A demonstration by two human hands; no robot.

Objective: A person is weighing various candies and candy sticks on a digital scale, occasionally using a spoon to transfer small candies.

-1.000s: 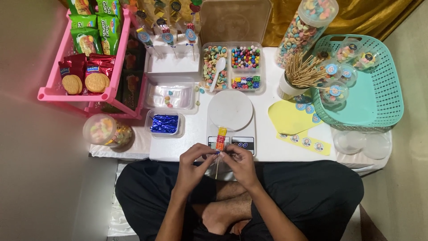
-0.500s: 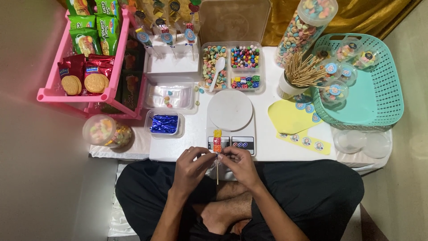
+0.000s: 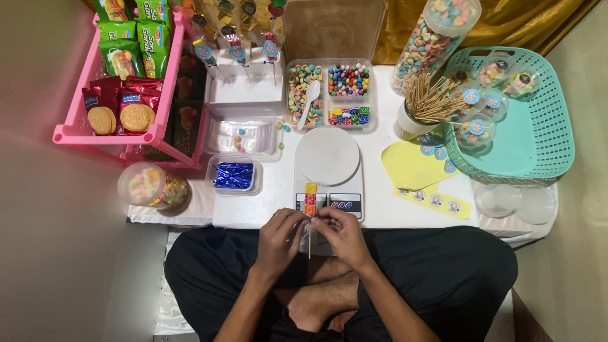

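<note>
So, candy skewer (image 3: 310,201) upright, candy end pointing away toward kitchen scale (image 3: 328,166) | left hand (image 3: 280,235) and right hand (image 3: 342,233) both pinched shut on it (stick end down) | over counter (image 3: 266,209) edge

Low white table (image 3: 278,190) with scale (image 3: 328,166), candy tray (image 3: 329,95), stick cup (image 3: 411,123), teal basket (image 3: 544,126).

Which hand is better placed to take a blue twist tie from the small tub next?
Probably the left hand. The tub of blue ties lies on its side of the table, closer to it, while the right hand pinches the candy skewer.
</note>
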